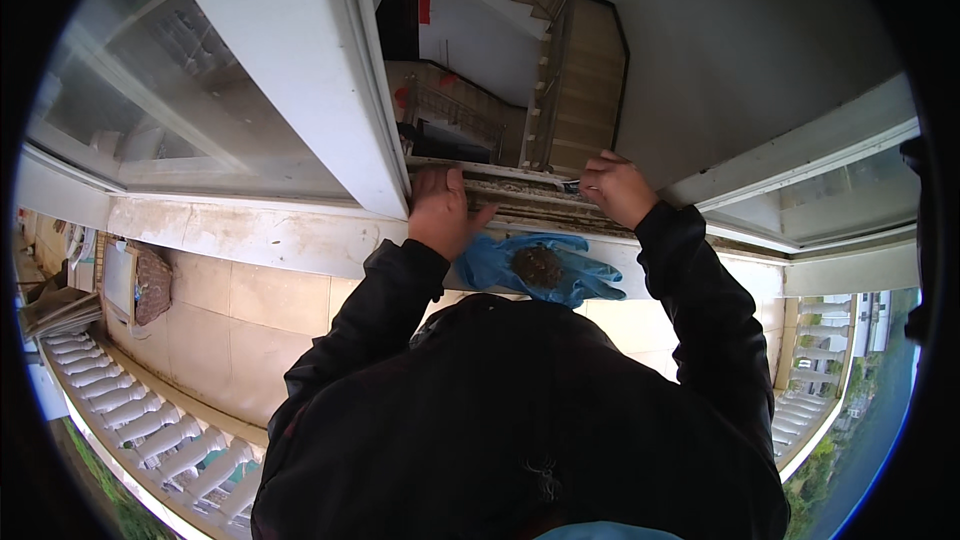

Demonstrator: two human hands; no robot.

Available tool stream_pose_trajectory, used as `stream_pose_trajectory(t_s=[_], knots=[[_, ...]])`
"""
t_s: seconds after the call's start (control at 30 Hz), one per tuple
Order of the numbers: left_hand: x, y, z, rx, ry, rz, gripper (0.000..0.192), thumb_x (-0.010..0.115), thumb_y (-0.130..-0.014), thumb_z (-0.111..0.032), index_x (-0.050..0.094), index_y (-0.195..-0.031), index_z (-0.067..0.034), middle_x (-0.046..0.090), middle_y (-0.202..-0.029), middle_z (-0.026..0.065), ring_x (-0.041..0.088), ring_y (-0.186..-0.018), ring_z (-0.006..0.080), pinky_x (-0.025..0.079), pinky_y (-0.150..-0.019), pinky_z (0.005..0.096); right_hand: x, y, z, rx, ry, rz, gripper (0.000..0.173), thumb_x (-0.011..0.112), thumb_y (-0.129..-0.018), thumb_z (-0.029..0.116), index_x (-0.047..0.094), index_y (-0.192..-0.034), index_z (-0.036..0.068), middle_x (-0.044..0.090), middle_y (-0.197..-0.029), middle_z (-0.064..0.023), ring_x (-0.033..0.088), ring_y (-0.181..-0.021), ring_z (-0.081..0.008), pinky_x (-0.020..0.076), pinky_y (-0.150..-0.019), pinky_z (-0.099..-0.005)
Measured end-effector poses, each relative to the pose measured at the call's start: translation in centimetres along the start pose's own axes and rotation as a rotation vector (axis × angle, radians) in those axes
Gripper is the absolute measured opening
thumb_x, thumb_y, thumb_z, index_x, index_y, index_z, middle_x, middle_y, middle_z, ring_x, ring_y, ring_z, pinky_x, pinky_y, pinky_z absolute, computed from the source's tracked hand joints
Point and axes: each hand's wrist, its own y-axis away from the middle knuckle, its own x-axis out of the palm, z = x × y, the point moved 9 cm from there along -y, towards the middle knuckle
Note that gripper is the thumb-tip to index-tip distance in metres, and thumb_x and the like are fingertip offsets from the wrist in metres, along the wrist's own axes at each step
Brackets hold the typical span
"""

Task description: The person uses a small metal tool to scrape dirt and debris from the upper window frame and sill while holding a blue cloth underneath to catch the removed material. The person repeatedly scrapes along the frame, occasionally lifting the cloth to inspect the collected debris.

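Observation:
A dirty sliding-window track (525,202) crosses in front of me, its grooves holding grey-brown grime. On its left end rests my left hand (441,210), fingers near the white window frame, thumb spread, holding nothing visible. My right hand (615,186) is closed on a small, partly hidden tool with a dark and pale end (571,186), which touches the far groove. Between my forearms a blue disposable glove (480,259) lies flat on the near ledge, with a heap of brown dirt (537,265) on it.
White-framed glass panes stand left (292,75) and right (802,154). Beyond the opening, a stairwell with a metal railing (555,67) drops away. Behind the ledge are a tiled balcony floor (217,300), a wicker basket (154,286) and a white balustrade (157,427).

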Motion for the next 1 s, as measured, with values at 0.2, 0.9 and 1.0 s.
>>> stream_pose_trajectory(t_s=[0.2,0.9,1.0], knots=[[0.3,-0.1,0.9,-0.074,0.077,0.037,0.077,0.081,-0.070,-0.037,0.043,-0.122,0.004,0.053,-0.110,0.0250,0.049,-0.106,0.0383,0.041,-0.093,0.0459,3.0,-2.6,0.0,0.194,-0.163,0.091,0.007,0.064,-0.079,0.015,0.066,-0.078,0.009,0.062,-0.083,-0.0079,0.062,-0.085,-0.0306,0.0499,-0.073,-0.0447],[-0.7,-0.5,0.2,0.001,0.101,-0.062,0.075,0.085,-0.062,-0.033,0.047,-0.117,0.000,0.058,-0.103,0.0176,0.054,-0.099,0.0360,0.044,-0.087,0.0439,6.0,-13.0,6.3,0.095,-0.184,0.100,0.007,0.064,-0.074,0.015,0.070,-0.076,0.011,0.066,-0.077,-0.0134,0.064,-0.077,-0.0348,0.0505,-0.067,-0.0467],[-0.8,-0.5,0.0,0.007,0.118,-0.093,0.073,0.086,-0.062,-0.030,0.047,-0.117,0.000,0.059,-0.102,0.0161,0.056,-0.098,0.0349,0.045,-0.086,0.0437,6.0,-12.1,5.9,0.127,-0.275,0.047,0.009,0.064,-0.075,0.016,0.071,-0.077,0.012,0.067,-0.078,-0.0127,0.064,-0.076,-0.0352,0.0511,-0.067,-0.0474]])
